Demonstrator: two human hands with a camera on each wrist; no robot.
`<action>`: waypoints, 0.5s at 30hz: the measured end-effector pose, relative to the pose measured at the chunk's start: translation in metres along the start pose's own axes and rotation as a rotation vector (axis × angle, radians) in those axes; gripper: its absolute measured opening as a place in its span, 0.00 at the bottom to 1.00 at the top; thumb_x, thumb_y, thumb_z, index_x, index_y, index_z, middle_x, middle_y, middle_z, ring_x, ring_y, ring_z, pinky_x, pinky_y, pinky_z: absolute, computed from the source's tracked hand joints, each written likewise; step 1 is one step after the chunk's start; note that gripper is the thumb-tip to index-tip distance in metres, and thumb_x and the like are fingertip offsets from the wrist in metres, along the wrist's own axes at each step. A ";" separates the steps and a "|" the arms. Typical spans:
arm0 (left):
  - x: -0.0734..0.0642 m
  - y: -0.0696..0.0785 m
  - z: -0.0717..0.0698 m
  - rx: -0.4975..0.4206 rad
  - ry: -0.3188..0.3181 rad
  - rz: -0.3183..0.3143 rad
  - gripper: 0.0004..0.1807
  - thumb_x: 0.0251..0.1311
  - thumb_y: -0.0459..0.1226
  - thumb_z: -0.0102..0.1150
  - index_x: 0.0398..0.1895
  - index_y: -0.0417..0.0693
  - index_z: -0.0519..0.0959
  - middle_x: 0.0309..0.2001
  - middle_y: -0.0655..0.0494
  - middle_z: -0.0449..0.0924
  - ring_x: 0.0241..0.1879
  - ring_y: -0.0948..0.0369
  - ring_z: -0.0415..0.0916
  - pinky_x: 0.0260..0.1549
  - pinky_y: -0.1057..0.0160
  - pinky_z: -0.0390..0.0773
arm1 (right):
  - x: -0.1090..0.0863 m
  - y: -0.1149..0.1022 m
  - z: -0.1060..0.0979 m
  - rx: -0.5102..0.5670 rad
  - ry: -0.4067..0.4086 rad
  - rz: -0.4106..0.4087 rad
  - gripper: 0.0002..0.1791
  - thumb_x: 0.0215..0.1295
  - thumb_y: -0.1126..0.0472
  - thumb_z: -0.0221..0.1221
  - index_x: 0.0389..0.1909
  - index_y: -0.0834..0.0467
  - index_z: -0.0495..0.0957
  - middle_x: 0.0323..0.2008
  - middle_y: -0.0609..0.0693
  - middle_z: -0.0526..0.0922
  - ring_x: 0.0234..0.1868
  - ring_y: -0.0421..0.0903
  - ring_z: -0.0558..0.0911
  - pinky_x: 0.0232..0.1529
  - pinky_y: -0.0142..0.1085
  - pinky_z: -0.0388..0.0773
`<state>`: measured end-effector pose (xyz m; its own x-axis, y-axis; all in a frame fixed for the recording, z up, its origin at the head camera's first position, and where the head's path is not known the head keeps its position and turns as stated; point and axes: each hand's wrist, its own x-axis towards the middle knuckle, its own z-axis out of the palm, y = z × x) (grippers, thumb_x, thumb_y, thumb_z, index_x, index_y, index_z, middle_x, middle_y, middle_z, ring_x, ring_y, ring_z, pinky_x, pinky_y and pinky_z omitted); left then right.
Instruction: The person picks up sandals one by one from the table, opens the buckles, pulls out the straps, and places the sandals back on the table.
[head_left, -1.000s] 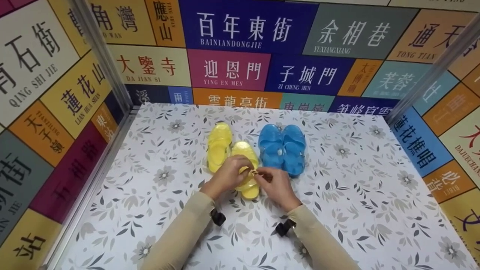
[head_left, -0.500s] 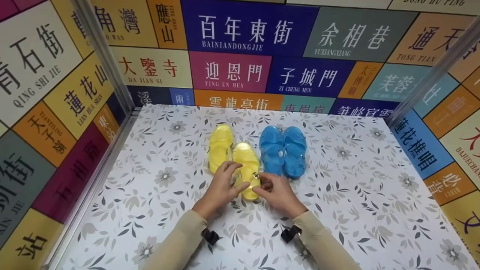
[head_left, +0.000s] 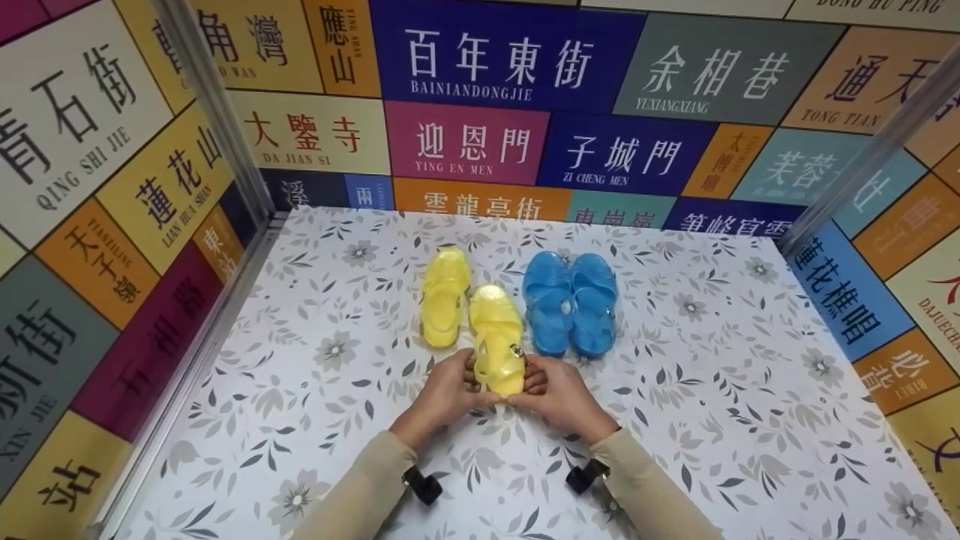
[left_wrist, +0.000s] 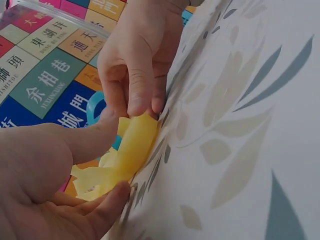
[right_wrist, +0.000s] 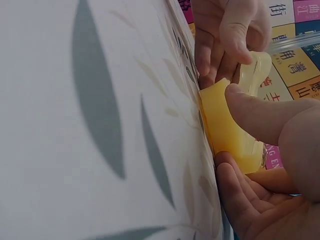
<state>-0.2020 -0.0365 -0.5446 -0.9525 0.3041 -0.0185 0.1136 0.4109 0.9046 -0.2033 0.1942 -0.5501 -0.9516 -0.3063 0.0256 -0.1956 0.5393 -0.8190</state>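
Both hands grip the heel end of a yellow sandal (head_left: pixel 496 319), whose toe points away from me. My left hand (head_left: pixel 444 391) holds its left side, the thumb at the back of the heel and the fingers along the side. Mirroring it, my right hand (head_left: pixel 568 397) has the right side, just below a small metal buckle (head_left: pixel 517 350) on the strap. In the left wrist view the yellow heel (left_wrist: pixel 135 142) shows between the two hands, low against the tabletop. The right wrist view shows the right thumb on the heel (right_wrist: pixel 217 117). The fingers hide parts of the sole.
The other yellow sandal (head_left: pixel 442 307) lies to the left and a little farther back. To the right stands a pair of blue sandals (head_left: pixel 550 311), side by side. Beneath is a white floral tabletop (head_left: pixel 330 420); panels with Chinese lettering (head_left: pixel 465 142) wall the back and sides.
The right hand has let go of the buckle on the yellow sandal's strap. Both hands have moved down to its heel and grip it from either side.
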 end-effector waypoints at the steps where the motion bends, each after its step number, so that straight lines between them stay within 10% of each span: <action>1: 0.000 0.000 0.001 0.007 -0.001 0.010 0.33 0.54 0.37 0.81 0.60 0.36 0.76 0.44 0.51 0.83 0.42 0.57 0.81 0.39 0.62 0.83 | 0.000 0.000 0.000 -0.008 0.000 0.003 0.39 0.54 0.57 0.80 0.65 0.67 0.77 0.44 0.52 0.85 0.40 0.44 0.86 0.43 0.33 0.86; 15: 0.005 -0.002 0.009 0.067 0.037 0.089 0.32 0.57 0.32 0.78 0.64 0.34 0.76 0.51 0.44 0.85 0.44 0.57 0.82 0.41 0.62 0.84 | -0.001 -0.006 0.002 -0.069 -0.003 -0.025 0.24 0.58 0.56 0.78 0.53 0.57 0.83 0.40 0.48 0.85 0.37 0.40 0.86 0.40 0.32 0.86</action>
<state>-0.2046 -0.0283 -0.5499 -0.9475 0.3102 0.0778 0.2158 0.4406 0.8714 -0.2009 0.1891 -0.5465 -0.9454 -0.3228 0.0438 -0.2354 0.5840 -0.7769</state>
